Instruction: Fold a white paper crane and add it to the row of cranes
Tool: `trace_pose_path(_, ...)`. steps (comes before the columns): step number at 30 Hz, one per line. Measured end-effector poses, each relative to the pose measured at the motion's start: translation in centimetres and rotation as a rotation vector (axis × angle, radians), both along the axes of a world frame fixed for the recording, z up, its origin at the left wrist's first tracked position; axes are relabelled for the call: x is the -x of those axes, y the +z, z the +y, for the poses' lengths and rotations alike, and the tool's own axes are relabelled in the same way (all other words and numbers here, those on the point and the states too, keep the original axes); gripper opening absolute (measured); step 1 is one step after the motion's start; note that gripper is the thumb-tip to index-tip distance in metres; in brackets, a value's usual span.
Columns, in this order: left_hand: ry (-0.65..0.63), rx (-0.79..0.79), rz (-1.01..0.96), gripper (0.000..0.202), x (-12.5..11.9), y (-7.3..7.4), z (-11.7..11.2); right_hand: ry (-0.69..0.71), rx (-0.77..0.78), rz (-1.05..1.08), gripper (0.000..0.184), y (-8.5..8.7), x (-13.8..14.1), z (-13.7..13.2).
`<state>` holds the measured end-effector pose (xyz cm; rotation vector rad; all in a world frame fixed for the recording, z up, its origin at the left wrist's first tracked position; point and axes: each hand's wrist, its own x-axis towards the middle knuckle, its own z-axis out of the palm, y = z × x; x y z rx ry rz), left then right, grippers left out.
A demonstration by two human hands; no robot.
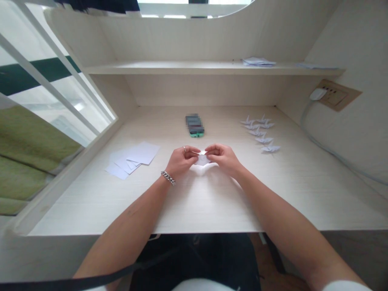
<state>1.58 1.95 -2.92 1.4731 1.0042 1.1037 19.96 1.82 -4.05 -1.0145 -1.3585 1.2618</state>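
Note:
Both hands hold one small folded piece of white paper (202,160) just above the desk, at its middle. My left hand (181,160), with a ring and a chain bracelet, pinches the paper's left side. On the opposite side my right hand (223,158) grips it between thumb and fingers. The fingertips cover the paper's edges, so its exact fold is hard to make out. Off to the right stand several folded paper cranes (257,132) in a loose group. Loose white paper sheets (144,152) lie overlapping to the left.
A phone-like object (195,125), blurred with a green end, lies beyond my hands. Above the desk (209,202) runs a shelf (182,68) carrying a paper stack (258,62). A white plug with a cable (318,94) sits in the right wall's socket.

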Motion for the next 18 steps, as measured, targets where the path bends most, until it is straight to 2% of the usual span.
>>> trace_pose_path(6,0.018,0.015,-0.038,0.024,-0.1,0.1,0.0,-0.022,0.029,0.066,0.023,-0.1,0.0,0.2)
trace_pose_path(8,0.066,0.011,-0.035,0.024,-0.2,-0.2,0.1,-0.127,-0.065,-0.033,0.019,-0.1,0.0,0.1)
trace_pose_path(11,0.151,-0.027,-0.038,0.024,-0.4,-0.7,0.4,-0.385,-0.318,-0.341,0.012,0.3,0.4,-0.3)
trace_pose_path(12,0.174,-0.041,-0.038,0.025,-0.5,-0.8,0.5,-0.428,-0.386,-0.433,0.012,0.4,0.6,-0.5)
trace_pose_path(14,0.214,-0.07,-0.035,0.024,-0.7,-0.9,0.6,-0.407,-0.443,-0.517,0.014,0.6,1.3,-0.9)
trace_pose_path(16,0.244,-0.105,-0.018,0.024,-1.0,-0.9,0.6,-0.425,-0.39,-0.472,0.014,0.6,2.0,-1.2)
trace_pose_path(18,0.258,-0.145,0.012,0.023,-1.4,-0.9,0.4,-0.386,-0.243,-0.277,0.013,0.3,2.6,-1.5)
